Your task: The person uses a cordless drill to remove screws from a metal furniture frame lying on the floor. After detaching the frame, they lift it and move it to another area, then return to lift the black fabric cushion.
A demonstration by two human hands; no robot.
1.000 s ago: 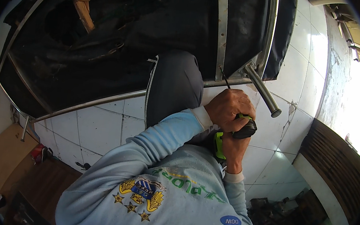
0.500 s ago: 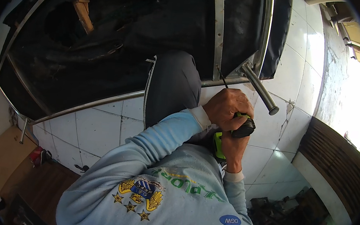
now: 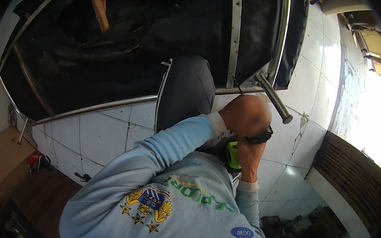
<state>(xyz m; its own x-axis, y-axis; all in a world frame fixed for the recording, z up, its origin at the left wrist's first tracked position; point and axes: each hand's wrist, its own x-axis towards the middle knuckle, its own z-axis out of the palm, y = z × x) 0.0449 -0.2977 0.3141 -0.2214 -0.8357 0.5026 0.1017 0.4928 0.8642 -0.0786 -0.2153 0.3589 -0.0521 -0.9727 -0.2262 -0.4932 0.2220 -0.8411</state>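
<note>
I have both hands bunched on a green-and-black power drill [image 3: 232, 156], just in front of the light-blue sweatshirt [image 3: 181, 210]. The left hand [image 3: 247, 115] is rounded and closed over the drill's upper body; a blur smears it, so I cannot make out its separate fingers. The right hand [image 3: 247, 149] sits directly below, wrapped round the grip between the black rear end and the green base, its fingers mostly hidden from me.

From beyond the left hand I see a thin dark bit [image 3: 237, 84] slanting up to the lower end of a flat silver metal strip with small holes [image 3: 234, 36]; I cannot tell whether the tip is in a hole or only against the surface. Just right of it, a round metal leg with a capped end [image 3: 275, 99] sticks out from the frame's corner.

A knee in dark grey trousers [image 3: 188, 86] is up against the shiny tubular rail [image 3: 123, 103]. Past it spreads the black sheet covering [image 3: 176, 30], torn open at left around a piece of bare wood [image 3: 101, 11]. White floor tiles [image 3: 106, 131] lie beneath, and at far right I get a brown slatted panel [image 3: 348, 168].
</note>
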